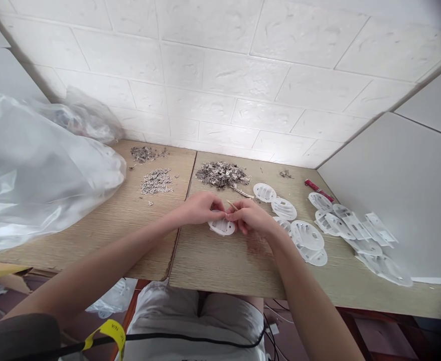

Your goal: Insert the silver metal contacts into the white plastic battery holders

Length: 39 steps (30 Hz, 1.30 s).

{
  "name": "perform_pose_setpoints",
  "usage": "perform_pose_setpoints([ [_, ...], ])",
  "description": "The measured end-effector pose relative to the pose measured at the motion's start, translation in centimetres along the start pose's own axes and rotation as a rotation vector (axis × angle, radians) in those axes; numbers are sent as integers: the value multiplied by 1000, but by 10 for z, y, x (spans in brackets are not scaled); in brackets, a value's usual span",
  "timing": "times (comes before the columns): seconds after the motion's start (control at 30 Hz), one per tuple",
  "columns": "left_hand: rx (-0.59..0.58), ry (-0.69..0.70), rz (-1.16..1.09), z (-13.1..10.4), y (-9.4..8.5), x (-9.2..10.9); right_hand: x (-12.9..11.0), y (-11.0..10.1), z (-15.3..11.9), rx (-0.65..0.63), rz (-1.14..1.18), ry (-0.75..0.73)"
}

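In the head view, a white oval plastic piece (222, 228) with slots lies at the middle of the table, just under my fingers. My left hand (202, 207) is closed on its far left edge. Over its right side, my right hand (251, 216) pinches a thin pale stick (232, 205) that pokes up between thumb and fingers. The fingertips of both hands meet above the piece, hiding what lies between them. Just beyond them spreads a heap of small metal parts (222, 174).
More white oval pieces (307, 235) lie to my right, others (366, 245) against the side panel near a red tube (318, 190). Small metal parts (157, 181) form piles at left. A large plastic bag (47, 170) covers the left side. A seam (182, 215) crosses the table.
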<state>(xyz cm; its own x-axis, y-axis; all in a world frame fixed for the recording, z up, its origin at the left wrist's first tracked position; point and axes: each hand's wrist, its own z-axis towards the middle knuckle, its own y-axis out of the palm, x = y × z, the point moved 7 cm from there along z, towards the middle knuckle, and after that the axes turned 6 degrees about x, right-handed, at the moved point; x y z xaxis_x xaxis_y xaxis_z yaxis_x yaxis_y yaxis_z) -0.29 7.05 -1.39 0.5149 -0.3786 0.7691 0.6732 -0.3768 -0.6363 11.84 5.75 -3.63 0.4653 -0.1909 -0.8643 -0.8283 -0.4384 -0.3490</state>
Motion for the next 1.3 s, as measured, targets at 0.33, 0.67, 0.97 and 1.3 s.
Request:
perform_pose_setpoints([
  [0.33, -61, 49, 335, -3, 2, 10, -1, 7, 0, -95, -10, 55],
  [0.67, 6, 81, 221, -5, -1, 12, -14, 4, -11, -186, -116, -122],
  [0.97, 552, -209, 622, -5, -97, -24, -29, -7, -8, 110, -152, -336],
  [1.3, 479, -396, 845, -13, -117, -59, -33, -17, -8, 315, -303, -385],
])
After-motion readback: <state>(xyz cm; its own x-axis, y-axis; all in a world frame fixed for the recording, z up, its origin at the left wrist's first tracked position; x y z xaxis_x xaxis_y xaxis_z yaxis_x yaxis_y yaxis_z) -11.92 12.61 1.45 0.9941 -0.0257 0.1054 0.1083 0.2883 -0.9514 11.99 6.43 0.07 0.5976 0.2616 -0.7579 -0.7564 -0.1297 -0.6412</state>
